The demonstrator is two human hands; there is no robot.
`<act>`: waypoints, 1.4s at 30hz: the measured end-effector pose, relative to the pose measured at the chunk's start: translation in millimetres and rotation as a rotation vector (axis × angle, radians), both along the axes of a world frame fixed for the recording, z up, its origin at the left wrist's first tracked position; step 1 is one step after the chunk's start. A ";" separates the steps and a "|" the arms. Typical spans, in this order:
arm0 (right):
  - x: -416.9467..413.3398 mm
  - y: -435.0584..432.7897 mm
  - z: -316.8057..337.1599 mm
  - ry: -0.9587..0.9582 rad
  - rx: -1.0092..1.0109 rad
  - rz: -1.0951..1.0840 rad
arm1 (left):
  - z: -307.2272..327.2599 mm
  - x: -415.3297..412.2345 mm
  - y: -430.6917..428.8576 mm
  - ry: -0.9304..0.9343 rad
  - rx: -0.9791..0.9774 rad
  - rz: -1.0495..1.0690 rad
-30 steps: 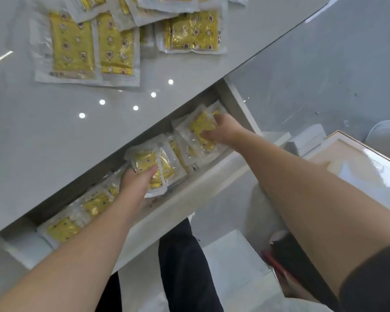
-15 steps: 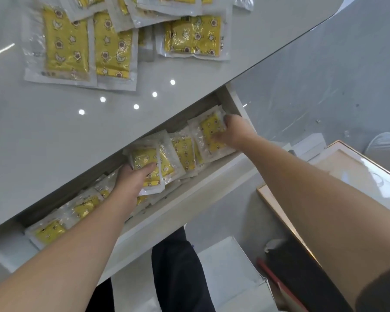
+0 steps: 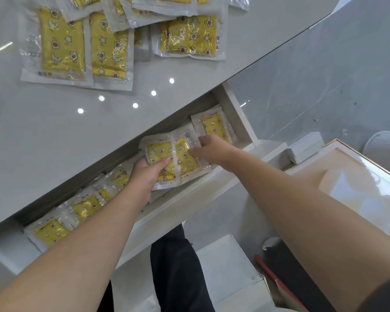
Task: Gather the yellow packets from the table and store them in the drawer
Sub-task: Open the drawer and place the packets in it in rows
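1. Right hand (image 3: pixel 214 149) further left than half a second ago: off the end packet (image 3: pixel 214 128) and onto the neighbouring packet (image 3: pixel 186 158), with the end packet uncovered as a result. Left hand (image 3: pixel 144 174) in much the same spot, with the same grip.
2. Far left, top: loose packets (image 3: pixel 62 41) on the glossy grey surface (image 3: pixel 54 136), overlapping in a heap up to the upper edge of the view, well apart from the drawer.
3. Below the surface's edge: open white drawer (image 3: pixel 189 197), with stored packets (image 3: pixel 51 230) in an overlapping row along its left part, partly hidden by the left forearm.
4. Middle of the drawer: left hand clasping the held packet (image 3: pixel 160 158), thumb across its yellow front, fingers behind it; packet tilted up, top edge towards the surface.
5. Just to the right, touching or overlapping the held one: neighbouring packet, under the right hand's fairly straight, spread fingers and thumb, in resting contact only.
6. Further right: end packet at the drawer's right end, just beside the white side wall, apart from both hands.
7. Below the drawer: dark trousers (image 3: pixel 178 266), a white box (image 3: pixel 230 266) to their right; at the right edge, a pale framed panel (image 3: pixel 358 181) near the right forearm.
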State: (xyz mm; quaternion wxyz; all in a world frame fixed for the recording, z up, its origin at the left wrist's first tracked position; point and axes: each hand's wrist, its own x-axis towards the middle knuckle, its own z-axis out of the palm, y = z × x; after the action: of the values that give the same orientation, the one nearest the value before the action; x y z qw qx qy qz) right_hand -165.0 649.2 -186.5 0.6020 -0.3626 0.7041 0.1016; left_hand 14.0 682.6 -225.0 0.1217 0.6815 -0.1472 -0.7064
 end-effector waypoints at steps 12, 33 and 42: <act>-3.2 -5.5 -24.3 0.245 -0.132 0.139 | -6.0 29.0 16.8 -0.204 0.078 0.048; 66.8 -0.1 -37.9 0.290 -0.475 0.963 | -6.5 45.2 36.1 -0.330 0.240 0.084; 62.7 4.0 -31.2 0.168 -0.495 1.057 | 7.1 57.9 21.1 -0.825 -0.340 -0.910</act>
State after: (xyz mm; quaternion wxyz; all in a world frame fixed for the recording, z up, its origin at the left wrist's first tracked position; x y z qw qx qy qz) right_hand -102.3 653.3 -217.7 0.3094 -0.7848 0.4758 0.2488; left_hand 71.9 703.7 -217.8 -0.1508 0.7380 -0.5669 -0.3335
